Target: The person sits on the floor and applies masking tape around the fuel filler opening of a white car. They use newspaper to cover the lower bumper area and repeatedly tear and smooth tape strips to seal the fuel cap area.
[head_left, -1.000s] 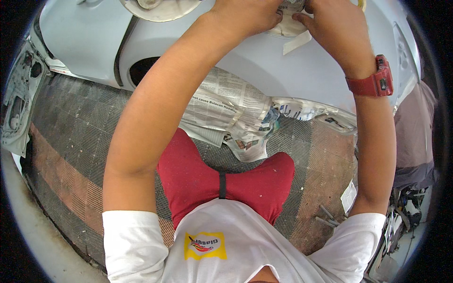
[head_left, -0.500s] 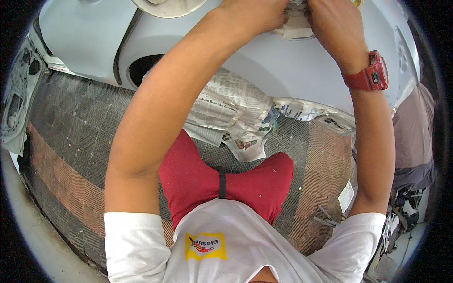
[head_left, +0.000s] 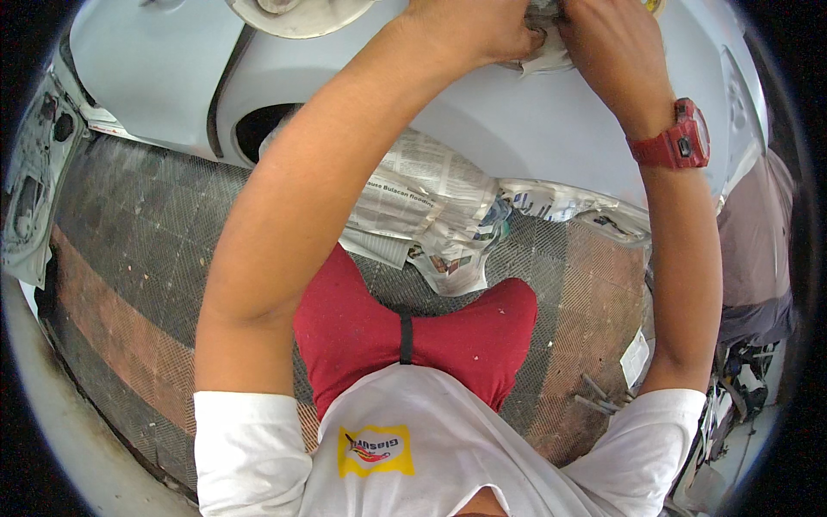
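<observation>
At the top edge, over the light grey car body (head_left: pixel 534 125), my left hand (head_left: pixel 482 30) and my right hand (head_left: pixel 607 52) work close together. Both have curled fingers, partly cut off by the picture's edge. Between and beneath them shows a crumpled pale paper sheet (head_left: pixel 549 59), which they pinch against the body panel. A red watch (head_left: pixel 676 142) is on my right wrist. Below the hands, a newspaper covering (head_left: pixel 439 172) wraps something in the wheel arch, probably the wheel.
A round whitish dish-like thing (head_left: pixel 340 21) rests on the car at upper left. A detached, stained panel (head_left: pixel 30 185) stands at far left. Loose rods (head_left: pixel 599 396) lie on the checkered floor (head_left: pixel 138 258) at right. A draped grey-brown cloth (head_left: pixel 758 250) hangs at far right.
My left hand has shifted slightly right and its thumb sits lower over the paper. Less of the paper shows between the hands. The right hand has barely moved.
</observation>
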A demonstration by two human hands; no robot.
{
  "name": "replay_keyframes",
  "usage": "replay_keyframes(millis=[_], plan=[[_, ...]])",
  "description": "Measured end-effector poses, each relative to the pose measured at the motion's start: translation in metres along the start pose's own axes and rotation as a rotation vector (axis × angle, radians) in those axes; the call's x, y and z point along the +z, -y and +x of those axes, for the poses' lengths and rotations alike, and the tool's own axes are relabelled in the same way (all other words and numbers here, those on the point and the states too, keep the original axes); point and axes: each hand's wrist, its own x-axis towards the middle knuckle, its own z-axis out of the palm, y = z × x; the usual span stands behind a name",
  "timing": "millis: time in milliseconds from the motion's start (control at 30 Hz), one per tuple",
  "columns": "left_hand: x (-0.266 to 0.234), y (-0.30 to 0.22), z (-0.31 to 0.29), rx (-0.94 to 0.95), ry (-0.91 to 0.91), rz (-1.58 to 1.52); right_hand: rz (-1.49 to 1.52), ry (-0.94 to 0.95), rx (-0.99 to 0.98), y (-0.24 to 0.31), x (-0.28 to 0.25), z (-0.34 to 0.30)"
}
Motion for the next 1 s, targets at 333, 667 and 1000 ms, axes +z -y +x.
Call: replay_keyframes(millis=[333,667,1000], plan=[[0.013,-0.008,0.000,-0.053,-0.059,-0.033,0.461,-0.260,0.358,0.077,-0.037,-0.171],[0.011,-0.014,0.016,0.335,-0.064,-0.063,0.933,0.316,0.946,0.231,0.013,-0.398],[-0.003,-0.023,0.044,0.263,0.187,0.022,0.993,0.421,1.104,0.247,0.035,-0.469]])
